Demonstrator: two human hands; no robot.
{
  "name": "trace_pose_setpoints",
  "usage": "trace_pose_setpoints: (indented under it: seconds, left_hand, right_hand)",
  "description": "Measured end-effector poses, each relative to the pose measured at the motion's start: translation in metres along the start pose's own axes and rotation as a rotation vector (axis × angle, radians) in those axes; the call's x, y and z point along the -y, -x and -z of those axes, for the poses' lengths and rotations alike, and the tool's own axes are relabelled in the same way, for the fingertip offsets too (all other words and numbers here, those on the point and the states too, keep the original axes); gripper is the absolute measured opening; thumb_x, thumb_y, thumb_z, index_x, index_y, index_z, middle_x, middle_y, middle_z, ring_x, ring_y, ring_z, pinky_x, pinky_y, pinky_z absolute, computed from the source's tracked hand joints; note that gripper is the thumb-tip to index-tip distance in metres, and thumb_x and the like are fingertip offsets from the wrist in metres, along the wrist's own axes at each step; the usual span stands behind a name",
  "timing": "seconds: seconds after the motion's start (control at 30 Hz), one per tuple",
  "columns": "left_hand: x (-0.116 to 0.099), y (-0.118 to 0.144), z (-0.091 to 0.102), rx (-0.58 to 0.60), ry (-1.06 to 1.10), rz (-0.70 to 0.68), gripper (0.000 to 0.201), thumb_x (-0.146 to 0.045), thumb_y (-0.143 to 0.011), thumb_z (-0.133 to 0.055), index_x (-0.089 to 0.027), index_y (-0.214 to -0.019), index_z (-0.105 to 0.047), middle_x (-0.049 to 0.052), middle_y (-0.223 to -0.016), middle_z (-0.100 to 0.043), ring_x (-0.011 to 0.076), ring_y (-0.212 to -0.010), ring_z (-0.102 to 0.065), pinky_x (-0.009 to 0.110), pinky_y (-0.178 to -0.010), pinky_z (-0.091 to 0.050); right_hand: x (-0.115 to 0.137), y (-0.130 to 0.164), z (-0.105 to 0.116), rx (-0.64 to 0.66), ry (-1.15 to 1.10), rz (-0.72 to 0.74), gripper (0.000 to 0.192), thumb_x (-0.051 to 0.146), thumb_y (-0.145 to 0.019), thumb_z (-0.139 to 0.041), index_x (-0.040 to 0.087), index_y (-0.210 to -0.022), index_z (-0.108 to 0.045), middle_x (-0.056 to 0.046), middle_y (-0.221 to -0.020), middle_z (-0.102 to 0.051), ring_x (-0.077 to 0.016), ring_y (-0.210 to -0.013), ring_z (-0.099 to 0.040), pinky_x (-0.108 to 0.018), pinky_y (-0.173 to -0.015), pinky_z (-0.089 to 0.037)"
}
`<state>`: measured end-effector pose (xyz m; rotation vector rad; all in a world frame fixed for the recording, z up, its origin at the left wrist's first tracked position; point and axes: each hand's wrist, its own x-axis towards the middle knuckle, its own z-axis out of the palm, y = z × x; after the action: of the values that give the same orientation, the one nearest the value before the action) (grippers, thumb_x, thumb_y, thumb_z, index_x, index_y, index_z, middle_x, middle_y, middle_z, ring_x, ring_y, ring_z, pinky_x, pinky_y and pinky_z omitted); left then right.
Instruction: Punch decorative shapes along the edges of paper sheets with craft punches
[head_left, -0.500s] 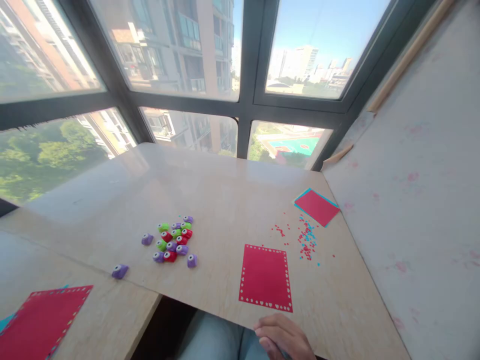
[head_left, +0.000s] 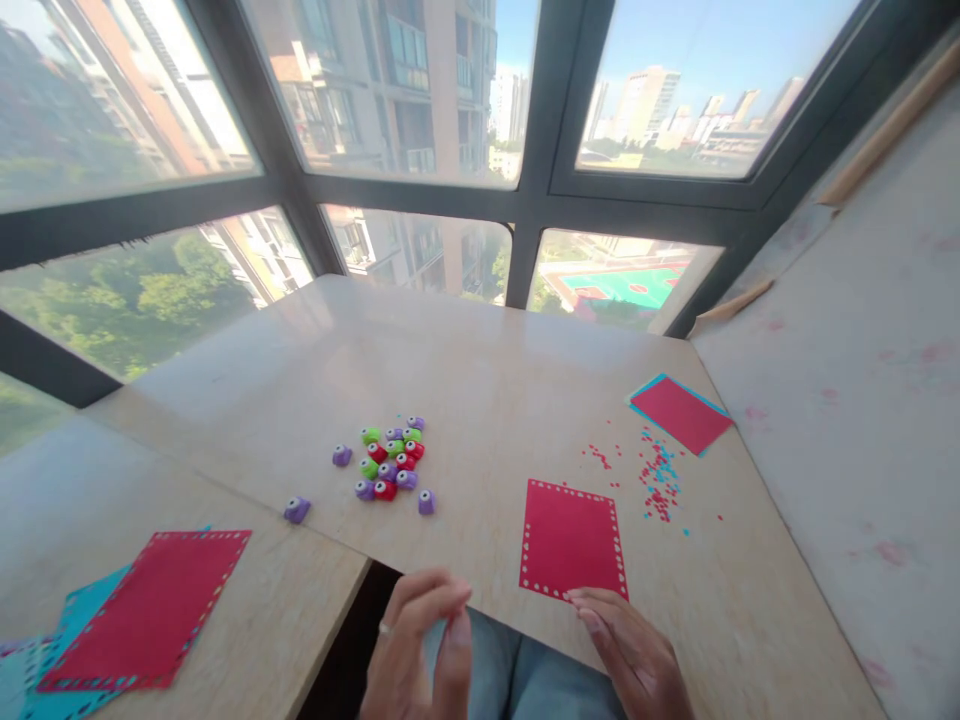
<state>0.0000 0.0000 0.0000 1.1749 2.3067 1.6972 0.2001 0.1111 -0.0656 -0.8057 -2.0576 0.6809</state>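
Fingers curled, pinch unclear on each, the left hand (head_left: 421,640) newly joins the right hand (head_left: 636,648), giving me both near the central red sheet (head_left: 573,535).

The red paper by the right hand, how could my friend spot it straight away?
Find the big pale table, then the right hand at its near edge. Just by that hand lies the red paper. Little holes line its border, and it lies by itself, unlike the left red sheet and the back red sheet, which both show blue paper beneath.
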Motion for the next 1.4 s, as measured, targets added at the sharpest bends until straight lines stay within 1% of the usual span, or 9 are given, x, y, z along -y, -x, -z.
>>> trace_pose_setpoints:
  seconds: [0.1, 0.2, 0.33, 0.43, 0.7, 0.87, 1.07, 1.23, 1.4]
  left_hand:
    - [0.034, -0.025, -0.030, 0.008, 0.000, 0.066, 0.018, -0.032, -0.093, -0.051, -0.023, -0.103, -0.063, 0.006, -0.089, -0.065, 0.0208, -0.074, -0.063, 0.035, -0.064, -0.056]
    - [0.072, -0.039, -0.049, -0.043, -0.169, 0.032, 0.027, -0.034, -0.089, -0.053, -0.018, -0.109, -0.060, 0.010, -0.094, -0.063, 0.0236, -0.079, -0.060, 0.042, -0.073, -0.055]
    - [0.105, -0.047, -0.056, -0.049, -0.327, -0.030, 0.032, -0.038, -0.089, -0.055, -0.016, -0.113, -0.059, 0.015, -0.107, -0.062, 0.0307, -0.100, -0.059, 0.049, -0.085, -0.052]
    - [0.115, -0.053, -0.056, 0.009, -0.345, -0.078, 0.032, -0.037, -0.090, -0.056, -0.016, -0.115, -0.058, 0.015, -0.109, -0.064, 0.0305, -0.101, -0.060, 0.048, -0.085, -0.052]
    - [0.119, -0.074, -0.065, 0.164, -0.304, -0.148, 0.024, -0.029, -0.090, -0.058, -0.017, -0.111, -0.060, 0.012, -0.102, -0.067, 0.0276, -0.093, -0.065, 0.045, -0.085, -0.052]
    - [0.108, -0.084, -0.083, 0.345, -0.209, -0.215, 0.023, -0.015, -0.087, -0.059, -0.018, -0.110, -0.062, 0.009, -0.106, -0.069, 0.0259, -0.100, -0.062, 0.042, -0.089, -0.051]
    - [0.096, -0.093, -0.118, 0.593, -0.071, -0.348, 0.036, -0.004, -0.082, -0.060, -0.018, -0.115, -0.063, 0.008, -0.107, -0.068, 0.0233, -0.100, -0.061, 0.039, -0.090, -0.050]
    - [0.094, -0.092, -0.132, 0.653, -0.058, -0.403, 0.033, -0.005, -0.083, -0.060, -0.018, -0.112, -0.065, 0.009, -0.109, -0.067, 0.0238, -0.101, -0.060, 0.041, -0.091, -0.048]
    - [0.091, -0.088, -0.130, 0.667, -0.126, -0.424, 0.034, -0.007, -0.084, -0.060, -0.020, -0.115, -0.064, 0.009, -0.110, -0.067, 0.0253, -0.102, -0.058, 0.043, -0.091, -0.045]
  right_hand:
    - [-0.012, 0.004, 0.001, -0.042, 0.067, -0.068, 0.021, 0.031, -0.093, -0.057, 0.022, -0.096, -0.076, -0.006, -0.091, -0.077, -0.0210, -0.083, -0.074, -0.028, -0.075, -0.062]
    - [-0.022, 0.005, 0.005, -0.082, 0.113, -0.146, 0.022, 0.033, -0.092, -0.057, 0.022, -0.094, -0.076, -0.007, -0.093, -0.077, -0.0215, -0.083, -0.074, -0.029, -0.076, -0.061]
    - [-0.035, 0.007, 0.009, -0.143, 0.145, -0.250, 0.026, 0.039, -0.090, -0.057, 0.020, -0.090, -0.076, -0.008, -0.092, -0.076, -0.0228, -0.082, -0.074, -0.031, -0.077, -0.060]
    - [-0.043, 0.006, 0.012, -0.191, 0.158, -0.378, 0.033, 0.045, -0.089, -0.057, 0.018, -0.090, -0.075, -0.010, -0.093, -0.076, -0.0252, -0.084, -0.072, -0.034, -0.079, -0.058]
    - [-0.047, -0.005, 0.011, -0.310, 0.155, -0.623, 0.045, 0.056, -0.086, -0.055, 0.015, -0.088, -0.072, -0.011, -0.088, -0.074, -0.0268, -0.080, -0.068, -0.032, -0.071, -0.054]
    - [-0.058, -0.006, 0.006, -0.286, 0.270, -0.531, 0.050, 0.061, -0.087, -0.051, 0.015, -0.094, -0.069, -0.013, -0.093, -0.070, -0.0261, -0.080, -0.064, -0.037, -0.073, -0.052]
    - [-0.063, -0.015, 0.000, -0.149, 0.541, -0.411, 0.075, 0.073, -0.083, -0.048, 0.009, -0.121, -0.060, -0.021, -0.111, -0.062, -0.0353, -0.106, -0.055, -0.052, -0.094, -0.043]
    - [-0.059, -0.029, -0.001, 0.017, 0.618, -0.499, 0.071, 0.056, -0.076, -0.070, 0.008, -0.127, -0.057, -0.020, -0.113, -0.058, -0.0375, -0.109, -0.054, -0.049, -0.092, -0.045]
    - [-0.056, -0.041, -0.005, 0.047, 0.507, -0.585, 0.058, 0.036, -0.069, -0.077, 0.014, -0.121, -0.062, -0.014, -0.105, -0.059, -0.0339, -0.103, -0.058, -0.044, -0.091, -0.047]
